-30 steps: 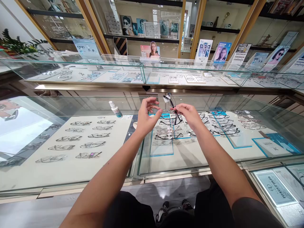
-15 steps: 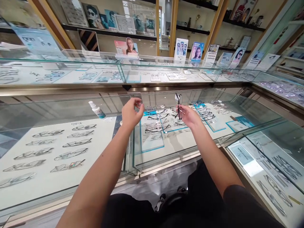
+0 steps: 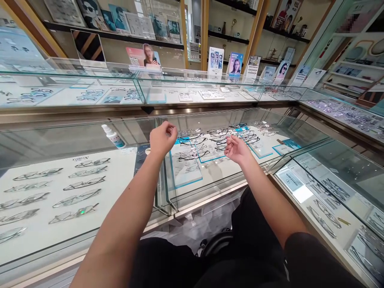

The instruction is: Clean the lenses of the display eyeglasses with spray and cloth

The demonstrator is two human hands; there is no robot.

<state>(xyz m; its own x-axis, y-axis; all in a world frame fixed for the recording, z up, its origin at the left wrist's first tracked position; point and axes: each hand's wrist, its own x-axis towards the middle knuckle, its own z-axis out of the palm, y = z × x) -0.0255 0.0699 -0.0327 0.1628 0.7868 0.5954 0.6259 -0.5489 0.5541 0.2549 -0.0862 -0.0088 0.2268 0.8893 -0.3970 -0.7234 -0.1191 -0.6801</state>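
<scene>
My left hand (image 3: 163, 138) is raised above the divider between two glass cases, its fingers curled in and nothing visible in them. Over the right-hand case, my right hand (image 3: 237, 149) has its palm partly turned up and its fingers bent together, with no glasses seen in them. Just left of its fingertips lie dark-framed glasses (image 3: 218, 131) among several other pairs. A clear-lensed pair with dark rims (image 3: 193, 154) rests nearer my left hand, on a blue-edged tray (image 3: 187, 183).
A white spray bottle (image 3: 113, 137) stands at the back of the left case. Rows of glasses (image 3: 85, 183) lie on that case's white panel (image 3: 118, 176). Behind runs a raised glass display (image 3: 168, 82) with picture cards. Another case (image 3: 300, 182) is at the right.
The glasses my right hand held upright are no longer in it. Its fingers have curled in. My left hand's fingers have closed more. The view has shifted to the right.
</scene>
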